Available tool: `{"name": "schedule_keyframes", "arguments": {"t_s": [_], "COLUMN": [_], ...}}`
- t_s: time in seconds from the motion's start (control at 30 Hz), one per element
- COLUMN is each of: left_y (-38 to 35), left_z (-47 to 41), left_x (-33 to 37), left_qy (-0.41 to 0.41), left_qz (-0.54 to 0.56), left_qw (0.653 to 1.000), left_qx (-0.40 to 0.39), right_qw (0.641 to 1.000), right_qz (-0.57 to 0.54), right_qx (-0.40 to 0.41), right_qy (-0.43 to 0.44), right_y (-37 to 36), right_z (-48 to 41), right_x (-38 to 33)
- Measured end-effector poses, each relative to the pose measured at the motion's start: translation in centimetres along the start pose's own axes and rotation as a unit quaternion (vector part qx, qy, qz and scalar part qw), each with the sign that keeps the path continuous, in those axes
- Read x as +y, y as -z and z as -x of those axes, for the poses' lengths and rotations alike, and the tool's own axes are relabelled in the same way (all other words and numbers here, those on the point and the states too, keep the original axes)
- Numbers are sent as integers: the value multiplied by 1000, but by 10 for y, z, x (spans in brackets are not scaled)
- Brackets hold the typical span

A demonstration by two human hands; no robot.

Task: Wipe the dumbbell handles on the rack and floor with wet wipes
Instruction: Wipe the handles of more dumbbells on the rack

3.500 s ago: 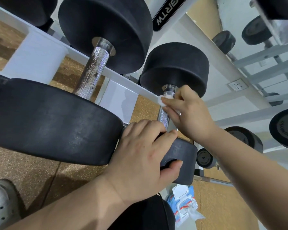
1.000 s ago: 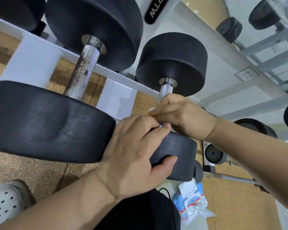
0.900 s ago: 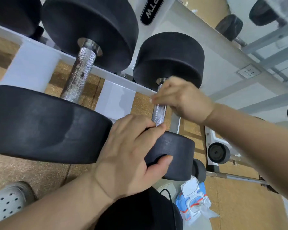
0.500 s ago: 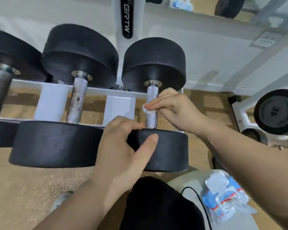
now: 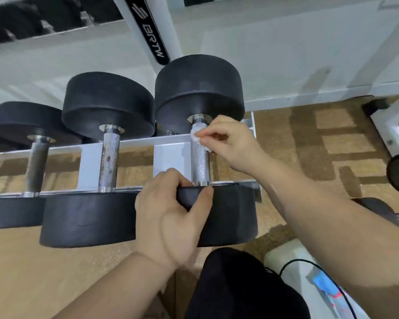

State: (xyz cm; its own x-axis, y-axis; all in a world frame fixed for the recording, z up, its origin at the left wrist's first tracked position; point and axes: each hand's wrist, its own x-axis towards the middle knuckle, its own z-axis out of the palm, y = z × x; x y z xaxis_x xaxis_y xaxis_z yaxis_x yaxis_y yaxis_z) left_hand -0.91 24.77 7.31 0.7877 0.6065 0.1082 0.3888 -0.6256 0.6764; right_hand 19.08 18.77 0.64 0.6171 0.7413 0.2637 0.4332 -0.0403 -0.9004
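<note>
The right hand [image 5: 228, 143] has run its small white wet wipe [image 5: 197, 137] up the knurled silver steel handle [image 5: 200, 164] of the black round-headed dumbbell [image 5: 198, 88]. A second ago it was down against the left hand's fingers; now it sits at the far collar. Thumb and fingertips pinch the wad against the metal. The left hand [image 5: 171, 217] has not let go: its fingers curl over the rim of the near head, thumb across the face, steadying it. That reads as one full pass, so this handle is probably nearly finished. The rust-spotted steel handle [image 5: 108, 162] just beyond the left hand looks untouched.

Under both hands runs the white metal rack rail [image 5: 138, 143]. Past the right hand lie the speckled brown cork-like floor [image 5: 309, 146] and a white wall [image 5: 286, 54]. Below the right forearm, a blue-and-white wipes pack [image 5: 325, 286] shows partly.
</note>
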Motion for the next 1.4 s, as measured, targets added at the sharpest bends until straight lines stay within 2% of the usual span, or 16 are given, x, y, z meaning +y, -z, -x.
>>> {"name": "schedule_keyframes", "arguments": {"t_s": [0.1, 0.23, 0.3, 0.43, 0.5, 0.67, 0.7, 0.83, 0.87, 0.93, 1.07, 1.13, 1.23, 1.3, 1.33, 1.4], "left_y": [0, 2, 2, 3, 3, 3, 2, 3, 3, 3, 3, 4, 4, 3, 3, 4], "left_z": [0, 1, 1, 2, 3, 3, 3, 3, 3, 3, 3, 3, 4, 4, 4, 4], "left_x": [-1, -4, -3, 0, 1, 5, 5, 4, 4, 3, 3, 3, 3, 2, 2, 2], "left_qy": [3, 18, 25, 23, 19, 24, 25, 26, 24, 23, 26, 24, 19, 20, 20, 19], "left_qz": [7, 21, 13, 6, 4, 2, -1, -7, -10, -12, -12, -16, -11, -8, -9, -13], "left_qw": [1000, 999, 999, 1000, 1000, 1000, 1000, 1000, 1000, 1000, 999, 999, 1000, 1000, 1000, 1000], "left_qx": [-8, -19, -21, -20, -19, -15, -15, -17, -17, -17, -16, -16, -13, -13, -13, -13], "right_qw": [994, 969, 962, 969, 961, 949, 950, 948, 946, 944, 947, 952, 944, 931, 928, 931], "right_qz": [-90, -194, -206, -207, -234, -228, -226, -269, -275, -275, -215, -219, -271, -303, -311, -278], "right_qx": [23, -87, -119, 2, 22, -156, -152, 5, 20, -14, -175, -127, 27, 49, 22, -103], "right_qy": [-57, -124, -135, -138, -146, -152, -154, -170, -172, -182, -163, -171, -184, -198, -206, -213], "right_y": [-7, -4, -1, -3, -7, 2, 3, -6, -9, -9, 1, 2, -10, -19, -18, -8], "right_z": [4, 31, 31, 1, -2, 35, 33, 6, 3, 11, 35, 23, -3, -3, 5, 25], "right_x": [7, 14, 15, 12, 11, 19, 17, 13, 13, 18, 23, 20, 15, 13, 14, 16]}}
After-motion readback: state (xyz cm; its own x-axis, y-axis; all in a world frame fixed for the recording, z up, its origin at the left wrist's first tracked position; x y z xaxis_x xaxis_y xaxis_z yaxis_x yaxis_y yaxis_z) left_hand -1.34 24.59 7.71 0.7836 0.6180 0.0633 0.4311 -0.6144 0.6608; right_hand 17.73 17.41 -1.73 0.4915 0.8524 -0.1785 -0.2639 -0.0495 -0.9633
